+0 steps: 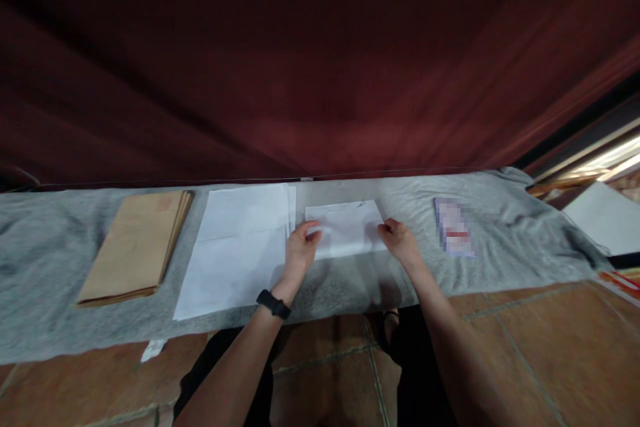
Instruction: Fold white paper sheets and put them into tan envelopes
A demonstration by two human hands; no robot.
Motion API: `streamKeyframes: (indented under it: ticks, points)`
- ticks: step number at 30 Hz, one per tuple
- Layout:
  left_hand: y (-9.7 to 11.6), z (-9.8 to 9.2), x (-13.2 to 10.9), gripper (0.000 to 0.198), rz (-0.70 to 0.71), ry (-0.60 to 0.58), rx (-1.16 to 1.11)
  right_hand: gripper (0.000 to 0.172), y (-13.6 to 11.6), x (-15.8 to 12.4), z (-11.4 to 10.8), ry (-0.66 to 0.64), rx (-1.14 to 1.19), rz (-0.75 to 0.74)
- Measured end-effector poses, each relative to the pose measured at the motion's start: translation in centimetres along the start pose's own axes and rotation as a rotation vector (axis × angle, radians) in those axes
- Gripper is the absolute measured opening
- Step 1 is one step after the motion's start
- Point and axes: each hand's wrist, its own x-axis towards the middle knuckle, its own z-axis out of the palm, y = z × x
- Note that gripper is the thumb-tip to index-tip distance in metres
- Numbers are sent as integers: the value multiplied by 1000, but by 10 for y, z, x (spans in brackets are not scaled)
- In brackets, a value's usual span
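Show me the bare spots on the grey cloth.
Bare cloth: left of the envelopes, between sheet and card, right of the card. Crowded: paper stack close beside the sheet, with left hand and right hand on its ends.

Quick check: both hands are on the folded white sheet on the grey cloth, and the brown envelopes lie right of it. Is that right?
Not quite. The brown envelopes lie to the left of it, beyond the stack of white paper, as the head view shows. The rest holds: the left hand and right hand are both on the folded white sheet on the grey cloth.
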Motion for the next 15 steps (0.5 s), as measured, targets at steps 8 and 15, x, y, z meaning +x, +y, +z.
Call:
streamKeyframes:
  ticks: [8, 15]
  points:
    - [-1, -14, -19, 49, 41, -127, 0, 29, 6, -6, -6, -46, -60, -8]
    - [1, -17, -20, 46, 37, -95, 78, 32, -4, -12, -5, -41, -170, 21]
